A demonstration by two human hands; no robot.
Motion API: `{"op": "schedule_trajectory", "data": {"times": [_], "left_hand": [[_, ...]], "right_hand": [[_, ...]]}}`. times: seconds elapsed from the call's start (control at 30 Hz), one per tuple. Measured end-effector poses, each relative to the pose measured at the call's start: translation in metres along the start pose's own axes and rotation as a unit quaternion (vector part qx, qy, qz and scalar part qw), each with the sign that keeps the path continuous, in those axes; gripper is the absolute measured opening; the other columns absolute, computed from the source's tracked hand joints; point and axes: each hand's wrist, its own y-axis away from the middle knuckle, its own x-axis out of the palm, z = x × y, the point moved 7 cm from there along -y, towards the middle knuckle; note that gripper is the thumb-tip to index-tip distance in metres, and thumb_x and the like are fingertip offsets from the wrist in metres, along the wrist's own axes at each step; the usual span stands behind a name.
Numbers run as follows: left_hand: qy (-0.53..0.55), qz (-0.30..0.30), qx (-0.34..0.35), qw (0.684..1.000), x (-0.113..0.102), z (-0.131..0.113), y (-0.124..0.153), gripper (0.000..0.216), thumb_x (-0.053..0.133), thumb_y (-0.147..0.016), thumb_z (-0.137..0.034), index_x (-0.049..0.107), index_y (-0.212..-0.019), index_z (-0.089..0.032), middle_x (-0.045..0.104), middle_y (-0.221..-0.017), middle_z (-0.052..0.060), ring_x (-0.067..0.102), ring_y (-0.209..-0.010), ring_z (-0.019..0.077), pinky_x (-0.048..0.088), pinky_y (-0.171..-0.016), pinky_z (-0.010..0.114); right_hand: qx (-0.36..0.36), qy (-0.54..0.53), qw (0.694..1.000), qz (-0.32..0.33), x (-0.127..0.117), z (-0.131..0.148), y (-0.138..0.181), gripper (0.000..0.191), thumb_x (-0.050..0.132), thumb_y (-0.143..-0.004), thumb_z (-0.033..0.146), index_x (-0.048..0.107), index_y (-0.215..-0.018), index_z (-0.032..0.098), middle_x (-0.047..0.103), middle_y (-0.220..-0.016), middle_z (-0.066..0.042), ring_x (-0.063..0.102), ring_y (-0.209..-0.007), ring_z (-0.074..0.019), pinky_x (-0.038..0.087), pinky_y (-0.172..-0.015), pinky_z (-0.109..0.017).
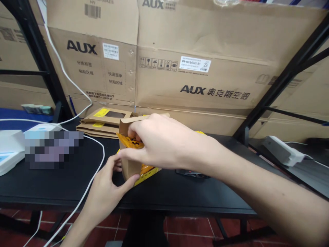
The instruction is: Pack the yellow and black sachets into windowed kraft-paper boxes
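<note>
Behind the grip, flat kraft boxes and an upright AUX carton stand in the way. A white cable lies just left of the left hand. A hand could pass in front, along the black bench; to the right, a dark device sits near.

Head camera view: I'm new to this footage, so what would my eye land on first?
Large AUX cardboard cartons fill the background behind the black desk. At the centre, the right hand pinches a yellow-orange packet at the mouth of a small kraft cardboard box, which the left hand steadies.
</note>
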Motion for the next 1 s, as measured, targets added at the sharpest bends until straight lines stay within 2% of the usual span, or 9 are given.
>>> {"op": "schedule_trajectory", "data": {"times": [0.07,0.2,0.3,0.37,0.43,0.53,0.67,0.87,1.0], "left_hand": [[0.013,0.001,0.000,1.000,0.000,0.000,0.000,0.052,0.077,-0.076,-0.060,0.062,-0.111,-0.024,0.079,-0.096,0.005,0.076,-0.085,0.0265,0.062,-0.081,0.039],[0.030,0.007,0.002,1.000,0.002,0.001,0.000,0.061,0.077,-0.077,-0.062,0.062,-0.120,-0.022,0.079,-0.105,0.008,0.076,-0.089,0.0264,0.062,-0.083,0.040],[0.030,0.008,0.002,1.000,0.003,0.002,0.000,0.062,0.076,-0.078,-0.062,0.062,-0.123,-0.022,0.079,-0.109,0.009,0.075,-0.090,0.0260,0.062,-0.084,0.040],[0.028,0.011,0.003,1.000,0.003,0.002,0.001,0.061,0.076,-0.079,-0.061,0.062,-0.123,-0.022,0.079,-0.110,0.009,0.075,-0.091,0.0258,0.061,-0.085,0.041],[0.026,0.012,0.003,1.000,0.003,0.003,0.001,0.062,0.076,-0.079,-0.061,0.062,-0.124,-0.021,0.079,-0.110,0.009,0.074,-0.091,0.0258,0.061,-0.085,0.041],[0.022,0.012,0.000,1.000,0.003,0.004,0.003,0.061,0.076,-0.078,-0.060,0.062,-0.124,-0.021,0.079,-0.110,0.009,0.074,-0.091,0.0255,0.061,-0.085,0.042],[0.020,0.012,0.003,1.000,0.003,0.004,0.004,0.060,0.076,-0.078,-0.058,0.062,-0.123,-0.022,0.080,-0.109,0.007,0.074,-0.091,0.0252,0.061,-0.084,0.042],[0.023,0.017,0.014,1.000,0.005,0.003,0.002,0.060,0.076,-0.079,-0.058,0.062,-0.125,-0.022,0.080,-0.110,0.008,0.075,-0.093,0.0254,0.061,-0.085,0.042],[0.022,0.019,0.011,1.000,0.005,0.004,0.002,0.059,0.075,-0.080,-0.057,0.062,-0.126,-0.023,0.080,-0.112,0.008,0.075,-0.093,0.0252,0.061,-0.085,0.042]], "right_hand": [[-0.004,-0.010,1.000,-0.014,0.000,0.000,0.000,0.024,0.063,-0.100,0.032,0.077,-0.090,0.015,0.076,-0.081,-0.008,0.064,-0.070,-0.0162,0.040,-0.067,-0.028],[0.026,-0.055,0.997,-0.037,-0.002,-0.012,0.003,0.026,0.050,-0.100,0.020,0.076,-0.099,0.016,0.076,-0.083,-0.006,0.060,-0.065,-0.0133,0.038,-0.065,-0.027],[0.059,-0.043,0.992,-0.106,-0.013,-0.027,0.008,0.028,0.056,-0.095,0.016,0.072,-0.117,0.016,0.076,-0.086,-0.005,0.059,-0.066,-0.0140,0.040,-0.068,-0.027],[0.061,-0.008,0.988,-0.140,-0.021,-0.030,0.012,0.034,0.059,-0.090,0.013,0.071,-0.122,0.017,0.076,-0.090,-0.005,0.061,-0.070,-0.0151,0.041,-0.070,-0.028],[0.064,0.038,0.989,-0.126,-0.024,-0.028,0.013,0.027,0.060,-0.087,0.012,0.075,-0.110,0.017,0.075,-0.090,-0.006,0.063,-0.073,-0.0166,0.041,-0.072,-0.029],[0.069,0.069,0.994,-0.051,-0.021,-0.018,0.012,0.018,0.061,-0.086,0.011,0.077,-0.092,0.017,0.074,-0.084,-0.007,0.064,-0.074,-0.0176,0.042,-0.073,-0.030],[0.051,0.057,0.997,0.028,-0.012,-0.004,0.009,0.017,0.064,-0.088,0.012,0.078,-0.095,0.017,0.074,-0.081,-0.005,0.065,-0.072,-0.0165,0.044,-0.074,-0.029],[0.008,0.048,0.999,0.015,-0.012,-0.010,0.009,0.028,0.068,-0.086,0.008,0.075,-0.111,0.019,0.079,-0.100,-0.007,0.070,-0.085,-0.0186,0.047,-0.074,-0.027],[-0.015,0.048,0.999,-0.013,-0.015,-0.016,0.010,0.023,0.072,-0.087,0.011,0.074,-0.109,0.018,0.078,-0.106,-0.009,0.072,-0.090,-0.0202,0.048,-0.075,-0.028]]}}
